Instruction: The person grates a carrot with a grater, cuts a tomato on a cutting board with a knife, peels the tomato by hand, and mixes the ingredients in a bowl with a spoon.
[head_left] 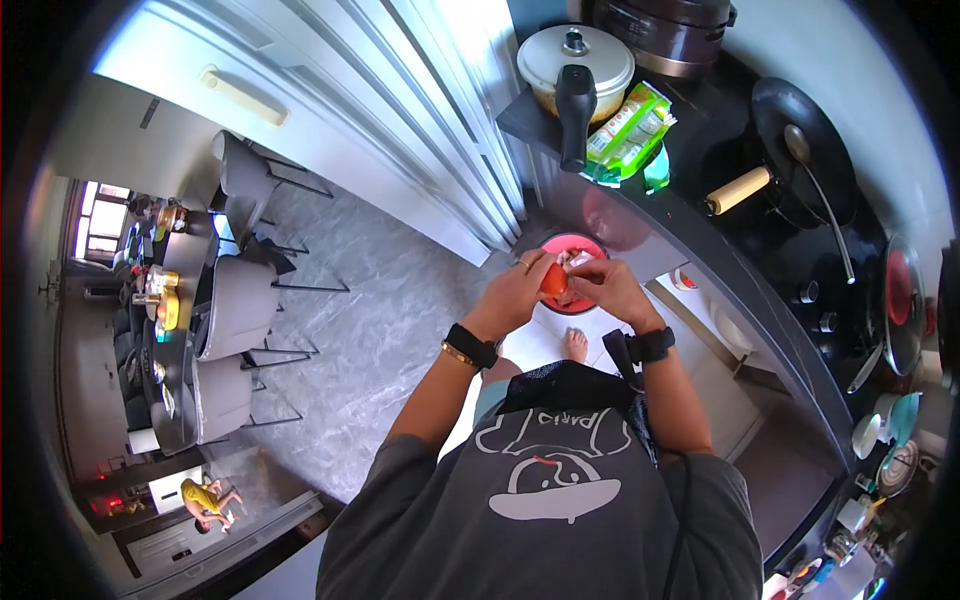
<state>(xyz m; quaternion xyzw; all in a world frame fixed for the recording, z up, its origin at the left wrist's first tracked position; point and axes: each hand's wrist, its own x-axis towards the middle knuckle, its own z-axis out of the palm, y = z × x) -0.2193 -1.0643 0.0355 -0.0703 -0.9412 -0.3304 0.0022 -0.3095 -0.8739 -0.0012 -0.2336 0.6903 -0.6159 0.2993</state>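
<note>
The left hand [512, 298] is curling its fingers round the tomato [553, 281], apparently steadying it above the bin's [572, 239] near left side; the right hand [622, 296] is pressing its fingertips together beside it, pinching what, I cannot tell.

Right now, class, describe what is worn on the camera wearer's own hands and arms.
The left hand wears a thin ring, with a broad black strap and gold-coloured bracelet behind. The right hand has a black wristband. Short dark grey sleeves.

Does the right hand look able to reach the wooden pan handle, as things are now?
Probably yes: the wooden pan handle points toward the person, uncovered, though the right hand seems busy at the red item.
</note>
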